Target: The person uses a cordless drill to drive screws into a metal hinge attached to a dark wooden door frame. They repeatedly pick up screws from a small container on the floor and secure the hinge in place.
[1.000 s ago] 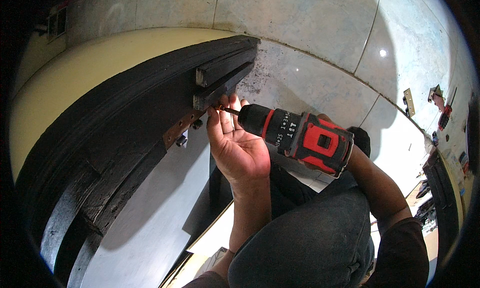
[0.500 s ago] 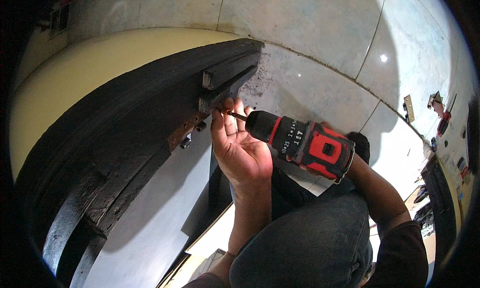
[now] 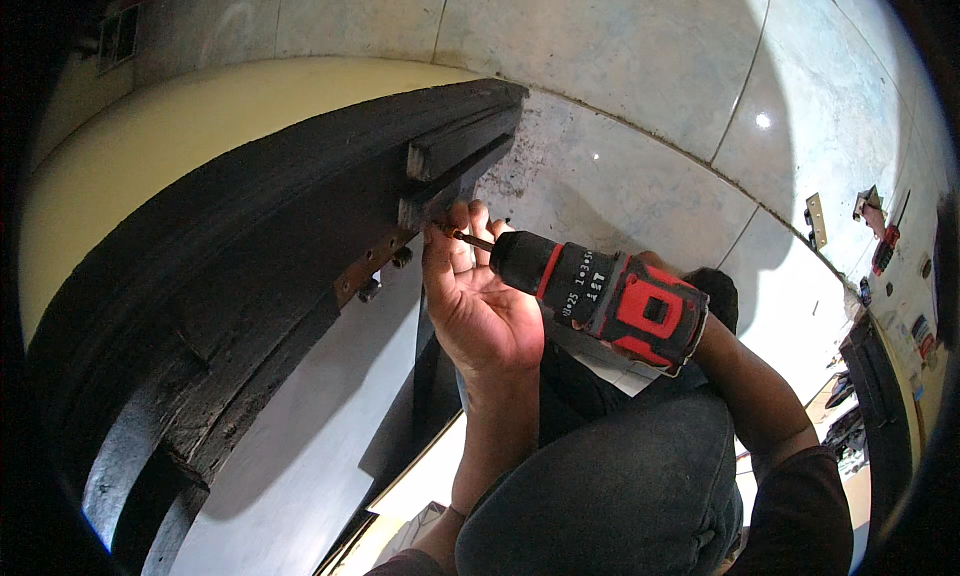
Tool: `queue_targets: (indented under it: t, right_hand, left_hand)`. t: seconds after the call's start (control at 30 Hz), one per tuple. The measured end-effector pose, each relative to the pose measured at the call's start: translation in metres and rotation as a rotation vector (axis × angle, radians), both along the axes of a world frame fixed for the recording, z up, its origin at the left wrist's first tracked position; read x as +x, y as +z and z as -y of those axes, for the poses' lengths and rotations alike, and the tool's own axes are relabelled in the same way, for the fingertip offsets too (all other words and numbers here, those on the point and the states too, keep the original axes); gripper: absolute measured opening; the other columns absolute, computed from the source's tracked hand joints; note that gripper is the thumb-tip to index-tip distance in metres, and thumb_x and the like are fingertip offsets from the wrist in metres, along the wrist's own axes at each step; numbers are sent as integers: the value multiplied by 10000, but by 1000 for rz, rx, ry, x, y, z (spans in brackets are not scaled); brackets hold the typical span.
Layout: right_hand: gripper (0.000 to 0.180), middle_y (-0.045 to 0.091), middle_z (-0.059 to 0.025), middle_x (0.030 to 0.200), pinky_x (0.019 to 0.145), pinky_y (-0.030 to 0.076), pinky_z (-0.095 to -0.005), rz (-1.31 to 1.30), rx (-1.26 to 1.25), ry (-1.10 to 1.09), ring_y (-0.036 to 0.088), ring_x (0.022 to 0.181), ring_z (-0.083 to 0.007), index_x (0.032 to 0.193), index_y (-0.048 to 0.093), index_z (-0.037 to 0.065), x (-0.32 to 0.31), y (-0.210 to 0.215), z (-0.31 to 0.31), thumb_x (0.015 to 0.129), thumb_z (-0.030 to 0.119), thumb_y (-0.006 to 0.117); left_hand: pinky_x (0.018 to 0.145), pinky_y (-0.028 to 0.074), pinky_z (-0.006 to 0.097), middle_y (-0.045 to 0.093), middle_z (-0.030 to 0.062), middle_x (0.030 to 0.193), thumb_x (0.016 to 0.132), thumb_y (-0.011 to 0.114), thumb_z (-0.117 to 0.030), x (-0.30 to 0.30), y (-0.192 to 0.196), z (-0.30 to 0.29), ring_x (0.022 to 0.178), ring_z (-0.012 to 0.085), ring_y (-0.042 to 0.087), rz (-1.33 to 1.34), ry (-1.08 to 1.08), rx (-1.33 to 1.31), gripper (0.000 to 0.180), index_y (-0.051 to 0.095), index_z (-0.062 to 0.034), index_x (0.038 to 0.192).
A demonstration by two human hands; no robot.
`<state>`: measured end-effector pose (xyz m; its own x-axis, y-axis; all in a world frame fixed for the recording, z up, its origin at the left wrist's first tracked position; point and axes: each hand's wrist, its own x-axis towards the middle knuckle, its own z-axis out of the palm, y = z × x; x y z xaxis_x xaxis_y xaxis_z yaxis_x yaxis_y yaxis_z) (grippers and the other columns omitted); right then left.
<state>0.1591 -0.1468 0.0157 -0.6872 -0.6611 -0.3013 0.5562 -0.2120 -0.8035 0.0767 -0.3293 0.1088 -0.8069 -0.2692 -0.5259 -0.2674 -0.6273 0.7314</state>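
Observation:
My right hand (image 3: pixel 655 264), mostly hidden behind the tool, grips a black and red cordless drill (image 3: pixel 600 301). The drill points left, and its slim driver bit (image 3: pixel 473 240) reaches the fingertips of my left hand (image 3: pixel 490 321). That hand is palm up. Its thumb and fingertips close round the bit's tip, against the edge of a black wooden frame (image 3: pixel 300 196). What they pinch there is too small to make out. Just below the fingertips, a rusty hinge plate (image 3: pixel 370 266) with holes lies along the frame's edge.
A yellow panel (image 3: pixel 200 101) adjoins the frame's far side. Pale floor tiles (image 3: pixel 600 46) stretch beyond. At the right lie a loose hinge leaf (image 3: pixel 817 222) and a red-handled screwdriver (image 3: pixel 884 250). My bent knee (image 3: pixel 610 476) is close below the drill.
The drill and both hands stay nearly in place. The drill's body has tilted slightly, and the left fingertips have shifted a little at the bit's tip.

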Motion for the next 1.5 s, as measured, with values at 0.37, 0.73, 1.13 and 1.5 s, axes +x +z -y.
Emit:
queue_targets:
  t: [0.37, 0.73, 1.13, 1.5]
  right_hand:
    - [455, 676, -61, 1156, 938, 531, -329, -214, 243, 126, 663, 1047, -179, 1201, 637, 114, -3, 0, 5, 792, 206, 813]
    - [438, 671, -46, 1133, 930, 523, -320, -156, 221, 81, 641, 1041, -157, 1172, 641, 105, -9, 10, 7, 776, 175, 815]
    - [360, 693, -35, 991, 813, 547, -283, -273, 224, -74, 669, 895, -152, 1078, 674, 107, -6, 10, 13, 762, 188, 825]
    - [285, 678, -53, 961, 831, 530, -277, -127, 147, -93, 640, 859, -131, 1079, 653, 50, -30, 11, 12, 819, 122, 745]
  left_hand:
    - [966, 457, 336, 630, 76, 1112, 1031, 543, -301, 0, 5, -6, 1060, 167, 554, 97, 91, -69, 299, 617, -47, 1171]
    - [966, 461, 329, 612, 66, 1066, 1022, 569, -340, 2, 1, -2, 1044, 170, 545, 74, 46, -85, 308, 622, -60, 1139]
    - [1056, 464, 378, 621, 90, 1202, 1006, 580, -333, -1, 4, -5, 1145, 193, 564, 125, 103, -145, 372, 593, -31, 1224]
    - [963, 532, 361, 645, 71, 1160, 994, 602, -253, 3, 2, 3, 1080, 178, 609, 65, 86, -119, 318, 591, -36, 1226]
